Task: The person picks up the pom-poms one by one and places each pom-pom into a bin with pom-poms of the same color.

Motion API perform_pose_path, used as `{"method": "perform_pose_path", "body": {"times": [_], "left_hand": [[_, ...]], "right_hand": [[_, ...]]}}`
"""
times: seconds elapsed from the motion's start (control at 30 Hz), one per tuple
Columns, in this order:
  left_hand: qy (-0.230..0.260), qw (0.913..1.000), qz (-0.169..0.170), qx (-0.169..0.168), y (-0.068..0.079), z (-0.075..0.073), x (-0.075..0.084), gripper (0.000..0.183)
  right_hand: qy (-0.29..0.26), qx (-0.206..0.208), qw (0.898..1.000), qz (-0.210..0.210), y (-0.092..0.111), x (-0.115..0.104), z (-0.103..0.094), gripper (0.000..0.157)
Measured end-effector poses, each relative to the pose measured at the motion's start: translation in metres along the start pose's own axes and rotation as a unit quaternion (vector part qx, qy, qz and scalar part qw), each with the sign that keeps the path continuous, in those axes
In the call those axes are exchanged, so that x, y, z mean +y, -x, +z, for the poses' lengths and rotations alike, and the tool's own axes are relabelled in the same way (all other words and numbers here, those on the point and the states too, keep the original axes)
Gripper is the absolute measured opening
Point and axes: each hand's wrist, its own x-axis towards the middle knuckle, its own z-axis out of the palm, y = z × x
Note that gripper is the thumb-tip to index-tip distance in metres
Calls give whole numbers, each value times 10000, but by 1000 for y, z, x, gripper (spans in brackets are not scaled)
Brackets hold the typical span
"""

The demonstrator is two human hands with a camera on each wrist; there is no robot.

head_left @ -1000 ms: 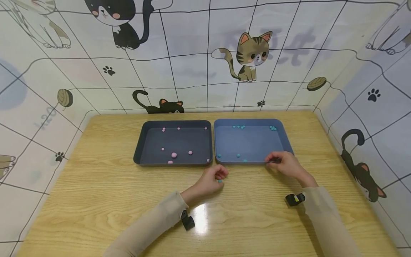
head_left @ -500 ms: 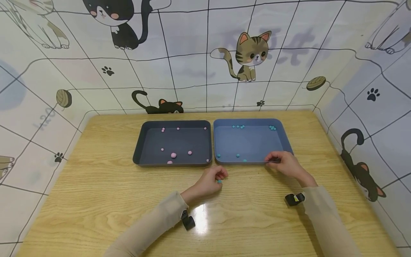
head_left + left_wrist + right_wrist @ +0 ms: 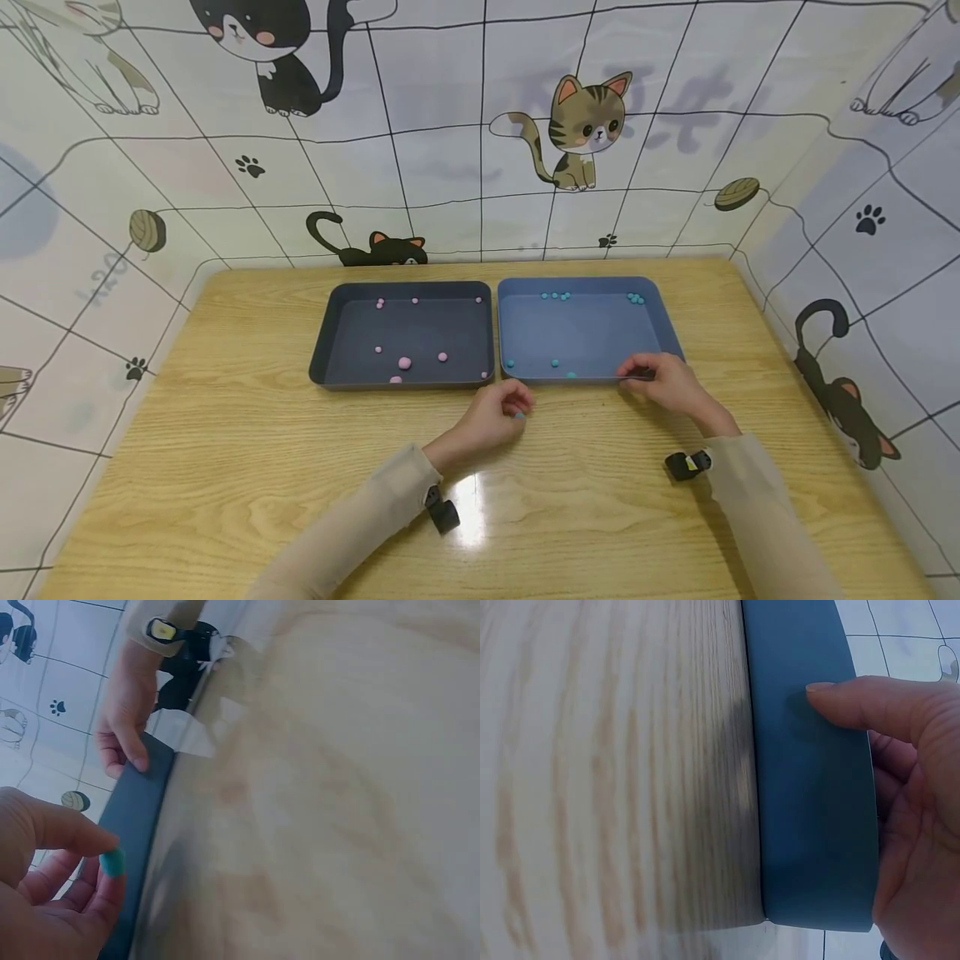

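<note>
My left hand (image 3: pixel 491 417) pinches a small teal clay ball (image 3: pixel 112 862) between thumb and fingertips, just in front of the gap between the two trays. My right hand (image 3: pixel 667 383) grips the front wall of the blue tray (image 3: pixel 585 329) near its right corner. In the right wrist view the thumb (image 3: pixel 855 701) lies on the wall's outer face, with the other fingers behind it. Inside the blue tray lie several teal balls, some clustered at the back right (image 3: pixel 635 298) and one ball (image 3: pixel 555 363) near the front.
A dark grey tray (image 3: pixel 360 333) stands left of the blue one, holding several pink balls of differing size, the largest ball (image 3: pixel 405 364) near the front. Both trays sit on a wooden table (image 3: pixel 225 450), with a cat-print cloth (image 3: pixel 450 167) behind and at the sides.
My left hand has shifted slightly up towards the trays, and the teal ball has moved from the thumb side in between the fingertips. My right hand keeps its place on the blue tray.
</note>
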Motion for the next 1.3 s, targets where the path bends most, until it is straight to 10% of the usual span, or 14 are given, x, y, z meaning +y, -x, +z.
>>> {"method": "perform_pose_path", "body": {"times": [1.3], "left_hand": [[650,9936,584,712,-59,-10,59,20]], "right_hand": [[72,53,10000,-38,-1,0,1,7]]}}
